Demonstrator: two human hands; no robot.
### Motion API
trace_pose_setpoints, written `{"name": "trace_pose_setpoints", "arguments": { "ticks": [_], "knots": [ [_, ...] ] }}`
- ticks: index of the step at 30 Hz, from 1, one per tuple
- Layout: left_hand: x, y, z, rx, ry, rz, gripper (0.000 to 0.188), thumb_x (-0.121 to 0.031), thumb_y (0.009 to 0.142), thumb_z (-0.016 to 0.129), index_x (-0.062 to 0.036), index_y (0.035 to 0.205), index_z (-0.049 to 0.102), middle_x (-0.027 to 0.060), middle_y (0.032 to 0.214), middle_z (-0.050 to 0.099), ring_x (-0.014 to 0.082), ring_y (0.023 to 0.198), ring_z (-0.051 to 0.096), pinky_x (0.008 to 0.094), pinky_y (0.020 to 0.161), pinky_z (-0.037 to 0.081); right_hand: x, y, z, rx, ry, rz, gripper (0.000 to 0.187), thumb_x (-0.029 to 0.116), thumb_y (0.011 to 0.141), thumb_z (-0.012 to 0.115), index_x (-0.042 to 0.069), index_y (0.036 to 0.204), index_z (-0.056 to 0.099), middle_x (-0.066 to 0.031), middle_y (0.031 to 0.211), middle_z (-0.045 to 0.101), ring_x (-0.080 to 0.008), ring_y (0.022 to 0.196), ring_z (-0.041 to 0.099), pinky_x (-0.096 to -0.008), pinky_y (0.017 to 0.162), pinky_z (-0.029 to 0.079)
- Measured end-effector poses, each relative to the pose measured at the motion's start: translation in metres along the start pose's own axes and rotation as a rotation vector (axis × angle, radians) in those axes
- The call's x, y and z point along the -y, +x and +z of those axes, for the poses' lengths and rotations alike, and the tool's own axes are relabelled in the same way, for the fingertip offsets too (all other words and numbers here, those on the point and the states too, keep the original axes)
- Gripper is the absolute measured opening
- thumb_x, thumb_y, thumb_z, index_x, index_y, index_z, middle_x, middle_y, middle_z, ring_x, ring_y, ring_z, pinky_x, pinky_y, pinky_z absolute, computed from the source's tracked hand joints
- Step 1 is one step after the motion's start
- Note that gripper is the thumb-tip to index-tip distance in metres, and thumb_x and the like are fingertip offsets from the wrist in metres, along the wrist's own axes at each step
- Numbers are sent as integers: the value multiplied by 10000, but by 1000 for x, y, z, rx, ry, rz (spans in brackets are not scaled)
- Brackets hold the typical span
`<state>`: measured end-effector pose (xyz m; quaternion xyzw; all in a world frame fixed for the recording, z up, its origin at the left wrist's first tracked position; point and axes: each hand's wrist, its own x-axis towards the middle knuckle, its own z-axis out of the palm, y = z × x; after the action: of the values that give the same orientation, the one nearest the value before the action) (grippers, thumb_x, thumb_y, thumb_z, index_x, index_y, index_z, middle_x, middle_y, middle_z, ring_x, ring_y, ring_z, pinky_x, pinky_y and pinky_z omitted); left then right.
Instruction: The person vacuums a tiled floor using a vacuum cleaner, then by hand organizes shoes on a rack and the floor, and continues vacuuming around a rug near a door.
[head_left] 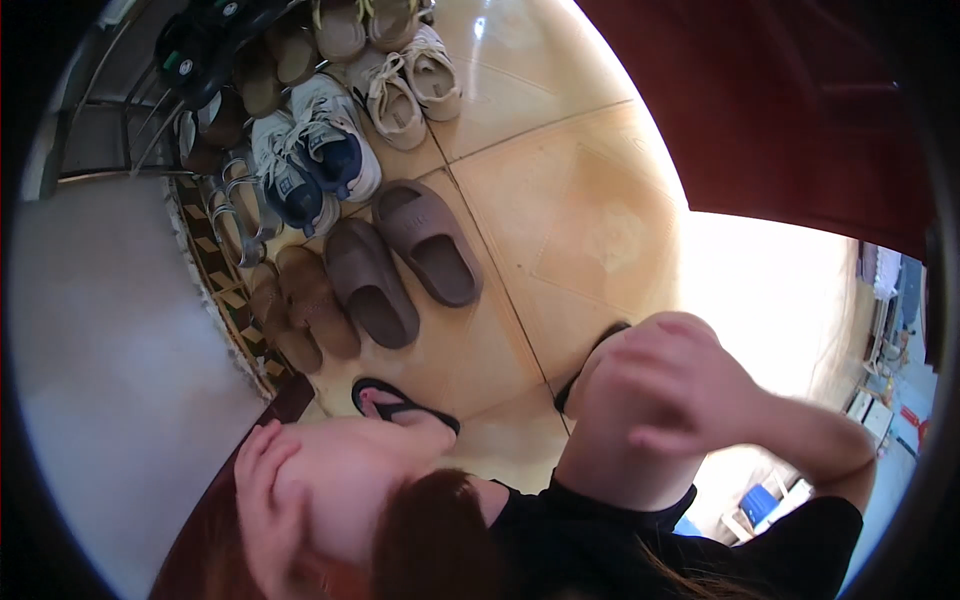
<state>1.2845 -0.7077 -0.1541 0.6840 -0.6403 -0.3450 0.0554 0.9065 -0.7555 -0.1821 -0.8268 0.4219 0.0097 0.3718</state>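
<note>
My left hand (268, 505) rests against the side of my bent left knee (340, 470), its fingers stretched out and holding nothing. My right hand (685, 385) lies over my right knee (690, 322), slightly blurred, with the fingers laid across the skin and the thumb apart. No object shows in either hand. Below my left knee, my foot wears a black flip-flop (425, 408). The edge of another dark sandal (566, 398) shows beside my right leg. Ahead of my left foot, a pair of brown slides (372, 285) sits on the tiles.
Brown sandals (318, 305), white-and-blue sneakers (335, 150) and beige lace-up shoes (395, 110) line the left side of the tiled floor (580, 200). A metal rack (125, 120) holds black footwear at the upper left. A dark red panel (790, 110) fills the upper right.
</note>
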Motion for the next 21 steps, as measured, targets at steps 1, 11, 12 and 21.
{"name": "trace_pose_setpoints", "arguments": {
  "ticks": [1, 11, 12, 21],
  "knots": [
    [11, 9, 22, -84, 118, -39, 248, -82, 706, 466, 2, 933, 521, 156, 1067, 473, 265, 1000, 432, 336, 889, 300, 13, -21, 5, 98, -61, 19, 330, 289, 667, 535, 76, 919, 538, -87, 979, 519, -239, 973, 458, -420, 879, 304],
    [30, -9, 12, 249, -84, -245, 218, -103, 672, 523, -4, 865, 545, 160, 947, 524, 279, 853, 508, 342, 760, 395, -3, -104, -31, 17, 46, -28, 213, 134, 535, 495, 84, 730, 564, -35, 845, 573, -211, 867, 514, -362, 816, 358],
    [33, -16, 15, 276, -94, -265, 217, -106, 672, 524, -4, 862, 546, 161, 942, 526, 280, 849, 509, 343, 754, 398, -2, -110, -32, 37, 88, -30, 210, 125, 534, 496, 82, 727, 566, -36, 852, 574, -211, 864, 516, -354, 802, 368],
    [26, -102, 38, 471, -171, -292, 219, -141, 669, 533, -4, 837, 554, 167, 904, 538, 291, 812, 522, 358, 703, 422, 50, -159, -17, 183, 336, 20, 214, 83, 560, 472, 64, 754, 560, -70, 838, 570, -233, 849, 523, -343, 759, 396]
  ]
}}
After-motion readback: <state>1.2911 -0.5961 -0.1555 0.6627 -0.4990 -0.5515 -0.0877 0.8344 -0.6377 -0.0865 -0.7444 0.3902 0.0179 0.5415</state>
